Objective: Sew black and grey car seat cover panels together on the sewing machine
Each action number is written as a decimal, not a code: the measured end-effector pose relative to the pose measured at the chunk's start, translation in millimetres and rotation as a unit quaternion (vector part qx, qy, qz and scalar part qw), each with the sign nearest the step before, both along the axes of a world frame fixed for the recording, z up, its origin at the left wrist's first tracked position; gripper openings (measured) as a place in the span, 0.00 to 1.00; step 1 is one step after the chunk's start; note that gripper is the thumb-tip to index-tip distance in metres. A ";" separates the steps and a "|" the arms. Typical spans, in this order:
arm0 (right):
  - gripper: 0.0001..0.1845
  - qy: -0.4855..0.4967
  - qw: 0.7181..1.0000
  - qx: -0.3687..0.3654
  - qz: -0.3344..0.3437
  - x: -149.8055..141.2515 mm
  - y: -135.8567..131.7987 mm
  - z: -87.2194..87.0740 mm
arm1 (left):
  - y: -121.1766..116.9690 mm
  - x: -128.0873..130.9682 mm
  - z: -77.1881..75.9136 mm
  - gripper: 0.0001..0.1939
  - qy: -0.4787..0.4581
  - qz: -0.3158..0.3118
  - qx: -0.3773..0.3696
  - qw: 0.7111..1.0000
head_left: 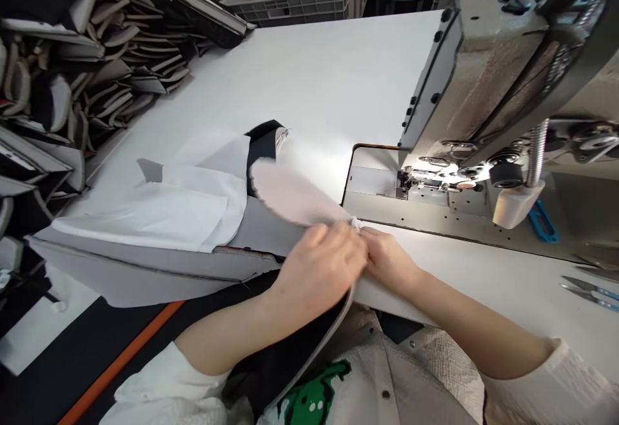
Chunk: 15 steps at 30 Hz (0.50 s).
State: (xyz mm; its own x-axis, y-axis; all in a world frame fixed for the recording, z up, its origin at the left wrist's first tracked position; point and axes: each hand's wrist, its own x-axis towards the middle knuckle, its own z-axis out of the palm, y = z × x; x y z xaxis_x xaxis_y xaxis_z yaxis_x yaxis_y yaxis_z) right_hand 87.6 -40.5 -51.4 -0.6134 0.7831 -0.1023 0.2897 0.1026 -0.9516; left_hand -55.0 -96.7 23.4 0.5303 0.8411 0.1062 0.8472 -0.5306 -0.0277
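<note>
A pale pinkish-grey padded fabric piece (300, 196) with a rounded end sticks out over the table's front edge, somewhat blurred. My left hand (322, 260) closes over its near end, fingers curled and smeared a little by motion. Pressed up against it, my right hand (387, 257) is closed on the same end, where a small white tuft (356, 223) shows. From beneath the hands a long grey-edged strip (333, 328) of dark material drops to my lap. Beside my left hand lies a grey cut panel (159, 270) with a white cloth (159, 209) on top.
A sewing machine (478, 83) with its lit needle area stands at the right. Near it are a blue tool (544, 222) and scissors (590, 291). Stacked grey and black panels (120, 51) fill the left; a grey crate (294, 6) stands behind the white table (329, 77).
</note>
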 end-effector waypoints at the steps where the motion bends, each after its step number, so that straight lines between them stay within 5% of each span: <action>1: 0.17 -0.014 0.999 0.036 0.012 -0.1 -1.7 -0.1 | 0.6 -2.5 -2.3 0.09 0.022 0.074 -0.046 0.996; 3: 0.16 -0.042 0.991 0.119 0.033 0.6 -3.3 -0.9 | 6.5 -10.4 -10.1 0.10 0.024 0.155 -0.148 0.977; 8: 0.13 -0.058 0.977 0.175 0.108 6.6 2.2 -1.0 | 30.2 -27.1 -22.9 0.14 -0.218 0.131 -0.319 0.913; 12: 0.12 -0.059 0.980 0.125 0.143 12.3 7.3 8.7 | 35.6 -25.2 -24.0 0.17 -0.322 0.175 -0.380 0.849; 15: 0.20 -0.038 0.989 -0.018 0.139 14.6 10.9 15.4 | 34.1 -22.2 -24.9 0.16 -0.352 0.184 -0.430 0.811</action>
